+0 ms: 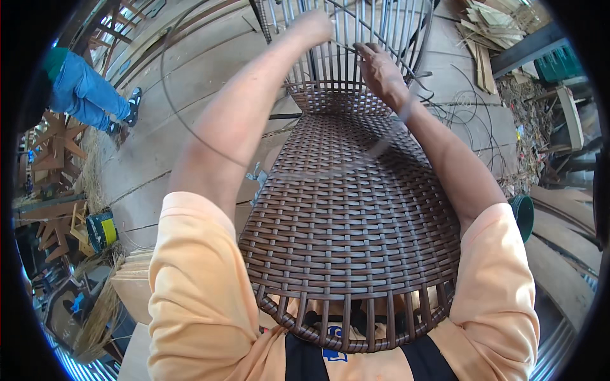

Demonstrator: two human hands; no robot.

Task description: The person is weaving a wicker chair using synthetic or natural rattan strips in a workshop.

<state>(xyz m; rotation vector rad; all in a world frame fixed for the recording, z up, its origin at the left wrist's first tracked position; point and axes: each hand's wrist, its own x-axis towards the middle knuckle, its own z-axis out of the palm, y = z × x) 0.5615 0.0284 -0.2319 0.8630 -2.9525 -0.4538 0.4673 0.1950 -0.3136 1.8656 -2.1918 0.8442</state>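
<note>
A brown wicker piece, perhaps a chair (343, 209), spreads from my chest to the far side, tightly woven across its wide near part. Beyond a bend, long upright strands (340, 71) stand mostly unwoven. Over these strands my left hand (312, 28) is closed, a little blurred, at one end of a thin weaving strand (344, 46). Just right of it, my right hand (384, 73) has its fingers bent among the uprights, at the same strand. Whether the right fingers grip it or only guide it is hard to see. A loose length (166, 82) of strand loops out left, past my left forearm.
Loose strands (467, 117) lie coiled on the boarded floor (146, 171) at right. Scrap wood (489, 32) is piled at far right. A person in jeans (89, 89) stands at left. Buckets, a dark one with a yellow label (101, 230) and a green one (522, 216), flank me.
</note>
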